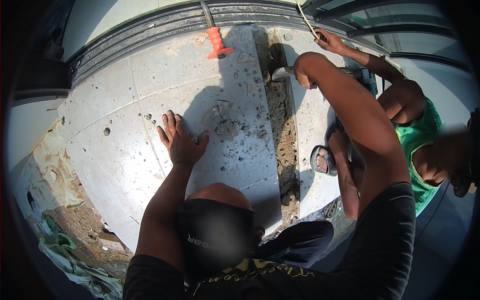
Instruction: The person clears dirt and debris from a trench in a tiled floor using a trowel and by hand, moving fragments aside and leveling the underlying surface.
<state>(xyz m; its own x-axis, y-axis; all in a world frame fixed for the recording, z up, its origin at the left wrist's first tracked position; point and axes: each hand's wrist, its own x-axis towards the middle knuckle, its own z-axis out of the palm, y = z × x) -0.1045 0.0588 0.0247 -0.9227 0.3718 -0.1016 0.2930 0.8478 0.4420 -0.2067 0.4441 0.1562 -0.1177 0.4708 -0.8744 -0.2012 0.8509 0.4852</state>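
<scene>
Reaching toward about 1 o'clock from the lower right, the right hand [304,76] is bent at the wrist, its fingers mostly hidden but apparently curled around the covered handle of a grey-bladed tool [282,73]. The blade's long axis points to about 9 o'clock, and its tip sits over the upper part of the rough trench [284,137]; whether it touches the soil cannot be told. That trench runs roughly from 12 to 6 o'clock, so the blade lies across it, with the right hand nearer. The left hand [180,141] rests on the floor tiles [105,150], fingers spread and gripping nothing, the trench at its 3 o'clock beyond loose rubble [231,127]. An orange-handled chisel [217,42] lies at its 1 o'clock; a co-worker's hand [331,41] holds a pale strip [306,19].
</scene>
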